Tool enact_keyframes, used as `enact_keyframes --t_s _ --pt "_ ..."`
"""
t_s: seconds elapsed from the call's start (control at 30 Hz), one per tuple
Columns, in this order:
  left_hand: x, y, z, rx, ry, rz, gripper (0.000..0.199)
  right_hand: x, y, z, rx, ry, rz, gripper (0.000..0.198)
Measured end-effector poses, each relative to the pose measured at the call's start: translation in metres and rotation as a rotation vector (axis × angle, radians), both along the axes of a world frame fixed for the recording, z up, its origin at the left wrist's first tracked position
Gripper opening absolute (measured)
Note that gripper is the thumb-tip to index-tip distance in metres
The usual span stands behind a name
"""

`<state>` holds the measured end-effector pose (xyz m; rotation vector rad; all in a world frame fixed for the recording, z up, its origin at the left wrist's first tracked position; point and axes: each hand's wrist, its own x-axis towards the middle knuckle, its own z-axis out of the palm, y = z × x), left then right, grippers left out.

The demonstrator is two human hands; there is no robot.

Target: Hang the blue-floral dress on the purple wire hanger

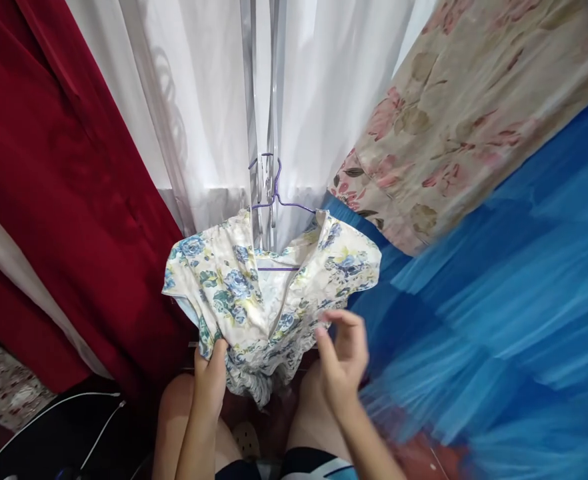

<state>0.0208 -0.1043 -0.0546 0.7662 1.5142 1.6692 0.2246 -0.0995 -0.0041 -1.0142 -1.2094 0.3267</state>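
Bare legs point(307, 417) nearest; left hand point(210, 377) pinches the blouse point(238, 287), right hand point(344, 357) hovers loosely unclosed; straightening seems underway, next needing both hands' grip.

The floral-print garment point(234, 287) is matt, crinkled cloth; the purple hanger point(297, 205) looks smooth and faintly glossy, the blue tulle point(474, 313) sheer and gauzy, the red drape point(74, 167) smooth, matt cloth.

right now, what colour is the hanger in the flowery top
The hanger is purple, seen best in the head view.
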Motion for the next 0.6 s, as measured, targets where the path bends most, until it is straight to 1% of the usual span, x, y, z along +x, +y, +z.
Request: enact_keyframes --t_s 0.03,0.07,0.1,0.13,0.17,0.23,0.3,0.4,0.47,0.53,0.6 --pt "-0.002 -0.003 -0.001 -0.018 0.022 -0.004 0.035 -0.013 -0.005 -0.019 -0.161 0.078 0.125 0.012" --pt "-0.003 -0.006 0.001 -0.035 0.042 -0.012 0.034 -0.024 -0.009 -0.034 -0.294 0.089 0.291 0.010" --pt "-0.004 -0.009 0.004 -0.048 0.059 -0.022 0.033 -0.033 -0.011 -0.044 -0.404 0.080 0.414 0.018" --pt "-0.004 -0.012 0.008 -0.056 0.071 -0.029 0.033 -0.039 -0.011 -0.051 -0.472 0.052 0.507 0.025" --pt "-0.004 -0.016 0.012 -0.059 0.078 -0.034 0.034 -0.044 -0.010 -0.054 -0.501 0.021 0.559 0.028" --pt "-0.001 -0.021 0.020 -0.053 0.085 -0.042 0.037 -0.048 -0.007 -0.053 -0.493 -0.024 0.566 0.030" --pt "0.001 -0.024 0.023 -0.048 0.078 -0.033 0.039 -0.049 -0.004 -0.048 -0.481 -0.043 0.554 0.030" --pt "0.001 -0.021 0.017 -0.055 0.024 0.007 0.041 -0.047 -0.003 -0.047 -0.512 -0.037 0.547 0.034" --pt "0.001 -0.019 0.013 -0.060 -0.046 0.016 0.043 -0.045 -0.005 -0.050 -0.546 -0.033 0.534 0.032" --pt "0.003 -0.018 0.013 -0.042 -0.100 -0.012 0.045 -0.045 -0.007 -0.052 -0.558 -0.026 0.512 0.027" --pt "0.007 -0.021 0.016 0.001 -0.102 -0.057 0.045 -0.046 -0.008 -0.053 -0.545 -0.002 0.507 0.025"
